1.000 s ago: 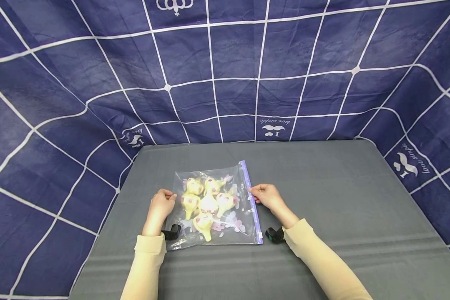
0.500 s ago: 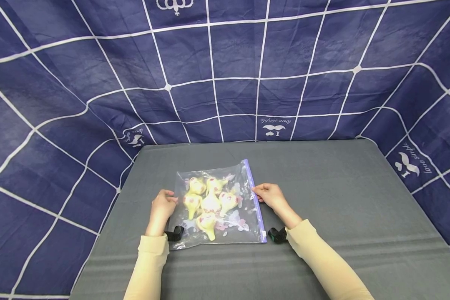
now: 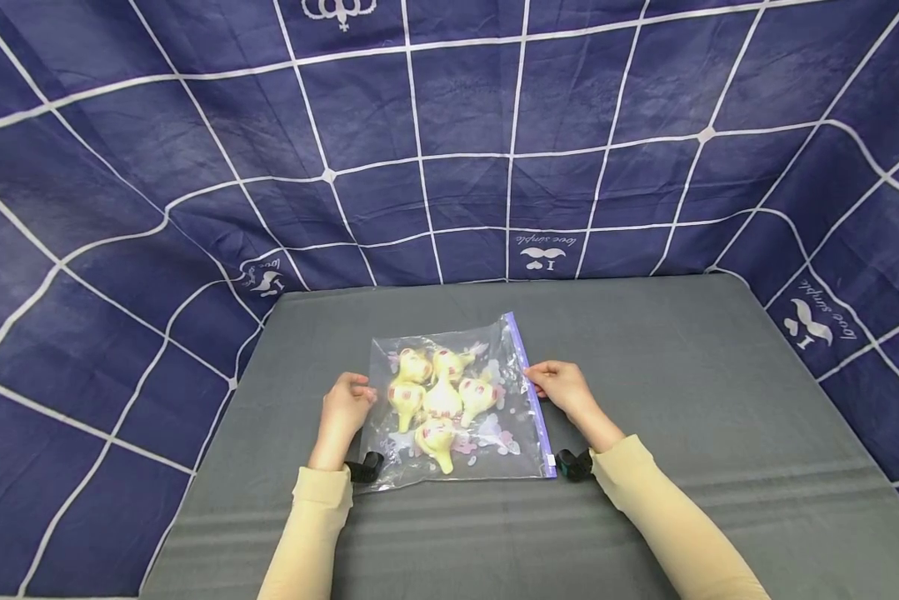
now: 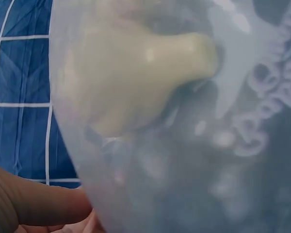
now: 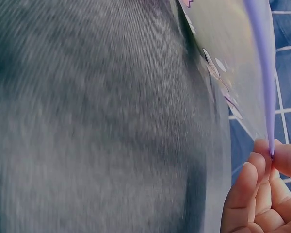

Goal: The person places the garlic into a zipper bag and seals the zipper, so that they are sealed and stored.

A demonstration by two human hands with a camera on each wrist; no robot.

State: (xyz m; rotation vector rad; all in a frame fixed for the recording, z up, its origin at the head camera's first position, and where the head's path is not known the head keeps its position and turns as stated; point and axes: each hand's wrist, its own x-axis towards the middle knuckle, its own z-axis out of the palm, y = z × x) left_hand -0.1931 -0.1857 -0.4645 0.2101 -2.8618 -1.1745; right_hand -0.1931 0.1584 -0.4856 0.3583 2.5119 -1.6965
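A clear zip bag [image 3: 505, 467] with pink and white printed shapes spans the space between my hands. Inside it, several pale yellow garlic bulbs [image 3: 443, 402] with thick stems and reddish marks lie flat together. My left hand [image 3: 347, 410] pinches the bag's left edge; the left wrist view shows the thumb [image 4: 53, 206] against the plastic beside one blurred bulb [image 4: 126, 77]. At the opposite side, my right hand [image 3: 567, 390] pinches the purple zip strip [image 3: 533, 392] between thumb and fingertips. A white slider [image 3: 551, 459] sits at the strip's near end.
Grey cloth [image 3: 689, 375] covers the table. A navy curtain [image 3: 464, 200] with white grid lines stands behind it and along both sides. Black wrist cameras [image 3: 367, 468] are strapped on both wrists, close to the bag's near corners.
Both hands have shifted right, and slightly away from me, with the bag between them. The grip at each edge looks the same, and the bulbs have travelled along inside.
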